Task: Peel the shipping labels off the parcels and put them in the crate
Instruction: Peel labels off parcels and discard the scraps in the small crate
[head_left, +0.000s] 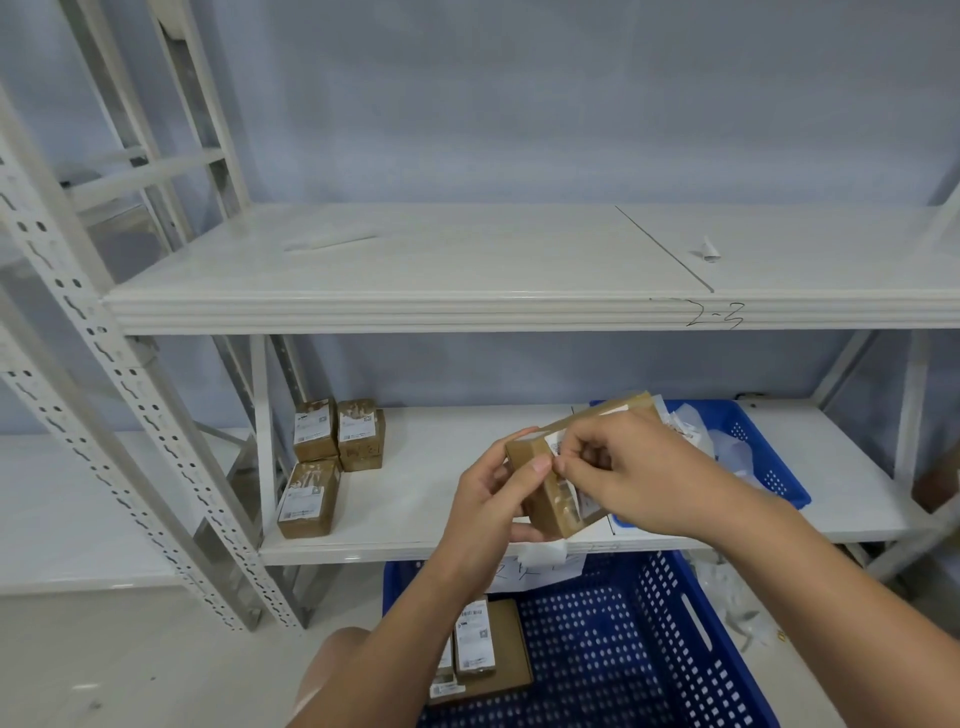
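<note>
My left hand (496, 501) grips a small brown parcel (545, 499) from its left side, thumb on top, above the lower shelf's front edge. My right hand (631, 478) pinches the white shipping label (557, 448) on the parcel's upper face. Three more labelled brown parcels (332, 449) stand at the left end of the lower shelf. A large blue perforated crate (649, 654) sits on the floor below my arms, with a few labelled parcels (475, 644) inside at its left. A smaller blue crate (763, 452) on the lower shelf at the right holds crumpled white labels.
The white metal rack has a wide upper shelf (415, 260) with a small curled paper scrap (707, 249) at the right. Perforated uprights (104, 364) stand at the left. A white paper (540, 564) hangs at the floor crate's back rim. Loose scraps lie right of the crate.
</note>
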